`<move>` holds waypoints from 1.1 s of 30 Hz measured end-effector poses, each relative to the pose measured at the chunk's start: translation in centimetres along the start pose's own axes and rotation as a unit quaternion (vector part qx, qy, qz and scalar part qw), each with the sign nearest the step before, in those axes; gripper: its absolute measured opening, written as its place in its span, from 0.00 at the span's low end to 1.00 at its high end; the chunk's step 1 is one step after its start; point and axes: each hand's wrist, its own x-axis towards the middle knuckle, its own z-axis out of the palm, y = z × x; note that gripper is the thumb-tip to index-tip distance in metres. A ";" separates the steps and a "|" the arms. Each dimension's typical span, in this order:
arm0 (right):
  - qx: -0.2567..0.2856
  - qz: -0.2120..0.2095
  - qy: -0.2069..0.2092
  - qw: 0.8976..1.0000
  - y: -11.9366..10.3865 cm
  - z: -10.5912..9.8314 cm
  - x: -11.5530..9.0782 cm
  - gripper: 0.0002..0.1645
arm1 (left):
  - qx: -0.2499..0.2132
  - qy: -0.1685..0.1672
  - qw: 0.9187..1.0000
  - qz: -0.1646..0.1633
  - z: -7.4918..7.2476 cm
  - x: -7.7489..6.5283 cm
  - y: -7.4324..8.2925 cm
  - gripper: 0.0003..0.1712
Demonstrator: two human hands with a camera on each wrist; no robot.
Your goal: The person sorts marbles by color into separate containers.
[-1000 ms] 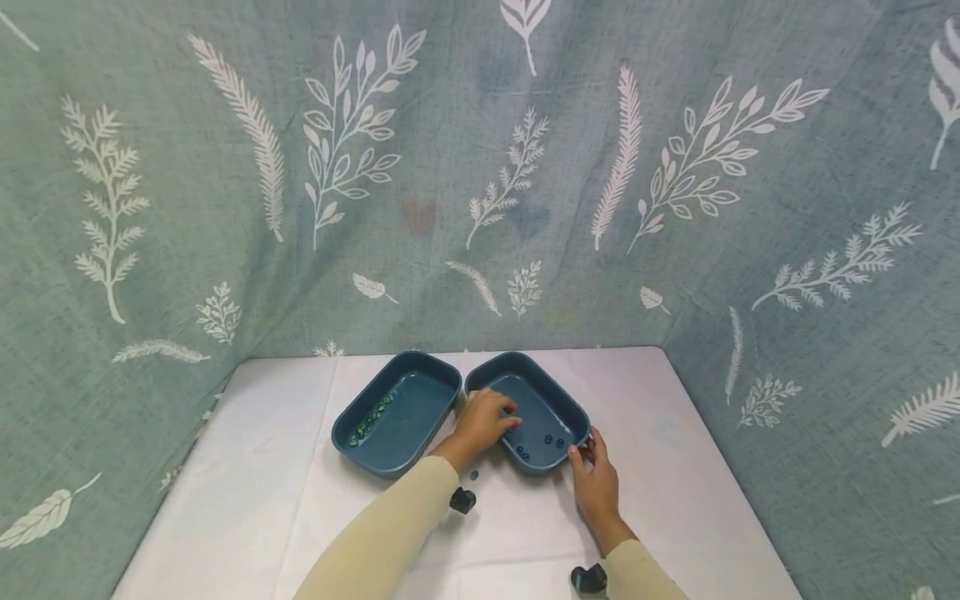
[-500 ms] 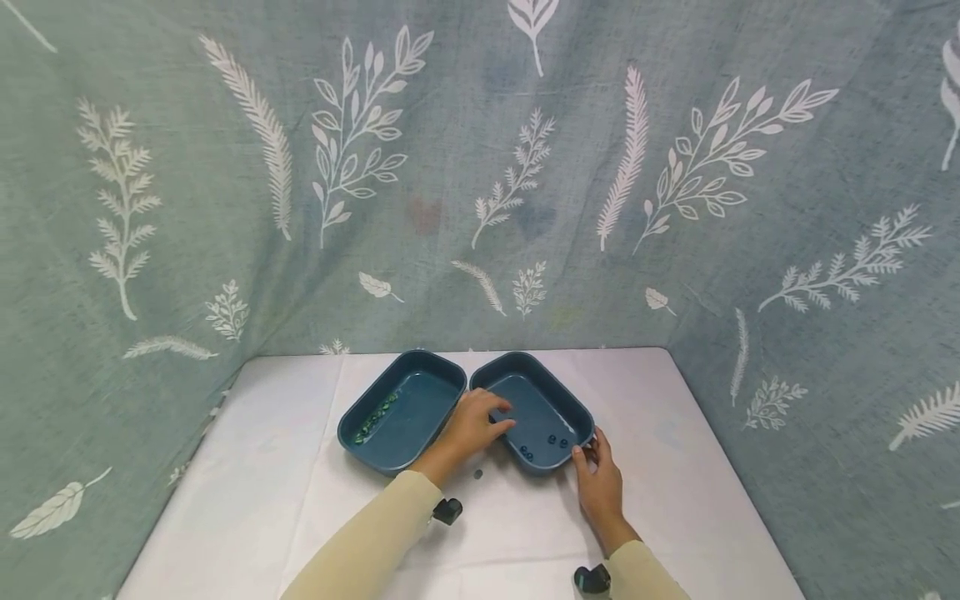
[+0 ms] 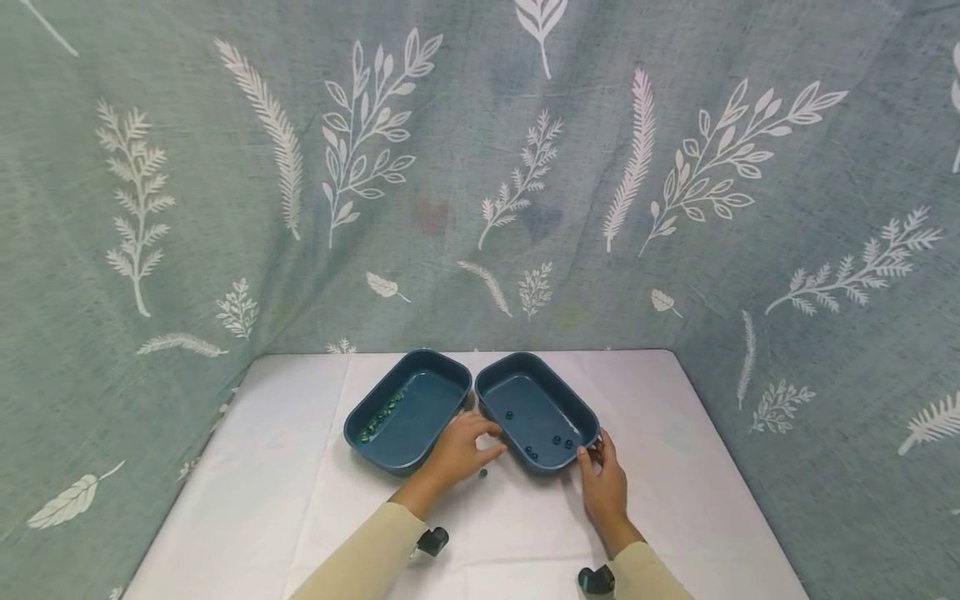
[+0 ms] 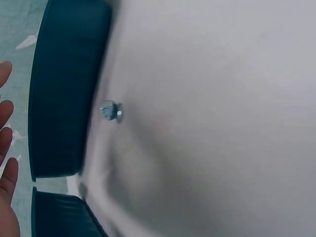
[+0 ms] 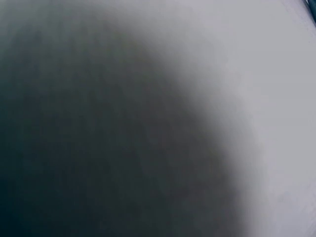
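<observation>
Two dark blue trays stand side by side. The left tray (image 3: 408, 468) holds a line of green marbles (image 3: 382, 417) along its left side. Several dark marbles (image 3: 557, 440) lie in the right tray (image 3: 540, 472), one of them apart near its left wall. My left hand (image 3: 456, 450) hovers between the trays' near ends, thumb and fingers apart, nothing seen between them. Below it, one loose glass marble (image 4: 108, 110) lies on the white cloth. My right hand (image 3: 602, 483) holds the right tray's near right corner, thumb at the rim, fingers along the outer side.
A white cloth (image 3: 300, 483) covers the table. Behind and on both sides hangs a grey-green curtain (image 3: 465, 300) with white leaf prints. Dark wrist cameras (image 3: 432, 541) sit at both sleeves. The right wrist view is mostly dark blur.
My left hand has drawn back from over the right tray, leftward and nearer to me. A marble now shows in the tray where the fingers were. My right hand stays on the corner.
</observation>
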 end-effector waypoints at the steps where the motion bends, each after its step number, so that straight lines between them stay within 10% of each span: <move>1: 0.001 -0.001 0.000 1.000 0.0 0.0 0.0 0.38 | -0.003 0.002 1.000 -0.002 0.0 -0.3 0.0 0.14; 33: 0.010 0.000 -0.011 1.000 0.0 -0.2 -0.1 0.39 | 0.032 -0.003 0.998 -0.050 2.5 -4.9 -1.8 0.13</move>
